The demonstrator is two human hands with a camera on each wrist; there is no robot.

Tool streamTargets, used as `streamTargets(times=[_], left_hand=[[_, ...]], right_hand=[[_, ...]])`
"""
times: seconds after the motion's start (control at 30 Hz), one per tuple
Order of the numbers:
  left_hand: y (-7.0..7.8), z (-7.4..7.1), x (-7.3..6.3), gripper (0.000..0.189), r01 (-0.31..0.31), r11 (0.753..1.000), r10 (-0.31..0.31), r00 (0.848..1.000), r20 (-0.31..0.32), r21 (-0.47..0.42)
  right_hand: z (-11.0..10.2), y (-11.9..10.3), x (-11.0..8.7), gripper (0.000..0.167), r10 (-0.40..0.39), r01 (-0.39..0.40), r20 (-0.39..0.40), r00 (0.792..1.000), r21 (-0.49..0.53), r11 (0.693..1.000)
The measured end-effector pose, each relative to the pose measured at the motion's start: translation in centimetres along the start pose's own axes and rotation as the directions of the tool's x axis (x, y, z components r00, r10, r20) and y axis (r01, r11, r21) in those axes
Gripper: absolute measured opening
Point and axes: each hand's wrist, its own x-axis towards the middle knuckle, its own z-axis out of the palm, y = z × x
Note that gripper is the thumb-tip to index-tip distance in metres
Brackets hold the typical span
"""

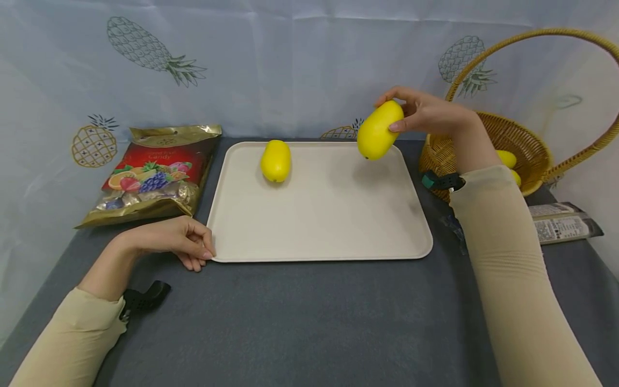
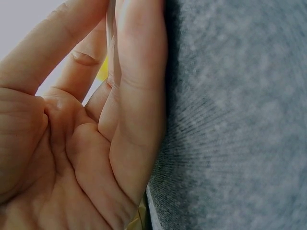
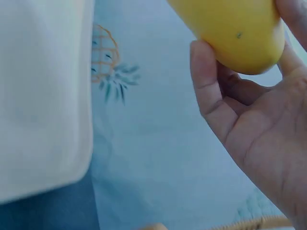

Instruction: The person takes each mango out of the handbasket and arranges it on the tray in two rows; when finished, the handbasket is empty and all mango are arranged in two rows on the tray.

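Note:
My right hand grips a smooth, oblong yellow fruit, its exact kind unclear, above the back right of a cream tray. In the right wrist view, fingers and thumb hold the fruit around its end. A second yellow fruit lies on the tray's back left part. At the tray's front left corner, my left hand pinches the rim; the left wrist view shows the thin tray edge between its fingers.
A wicker basket with a tall handle stands at the right, holding more yellow fruits, partly behind my right arm. A candy bag lies left of the tray. A printed packet lies in front of the basket. A pineapple-print curtain hangs behind.

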Motion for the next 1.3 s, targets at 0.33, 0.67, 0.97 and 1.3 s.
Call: streamTargets(times=[0.33,0.67,0.97,1.3], left_hand=[[-0.1,-0.1,0.1,0.022,0.015,1.000,-0.015,1.000,-0.005,-0.003],[-0.2,-0.2,0.1,0.022,0.021,1.000,-0.021,1.000,-0.010,0.010],[-0.2,-0.2,0.0,0.023,0.013,1.000,-0.013,1.000,-0.002,0.005],[-0.1,-0.2,0.1,0.022,0.005,1.000,-0.005,1.000,0.005,0.006]], right_hand=[[2.9,0.4,3.4,0.052,0.092,-0.092,-0.012,0.996,0.042,0.995],[6.0,0.8,6.4,0.067,0.167,-0.169,0.027,0.986,0.187,0.968],[7.3,1.5,8.0,0.072,0.220,-0.219,0.018,0.975,0.223,0.950],[7.8,2.3,8.9,0.072,0.260,-0.254,0.002,0.966,0.228,0.940]])
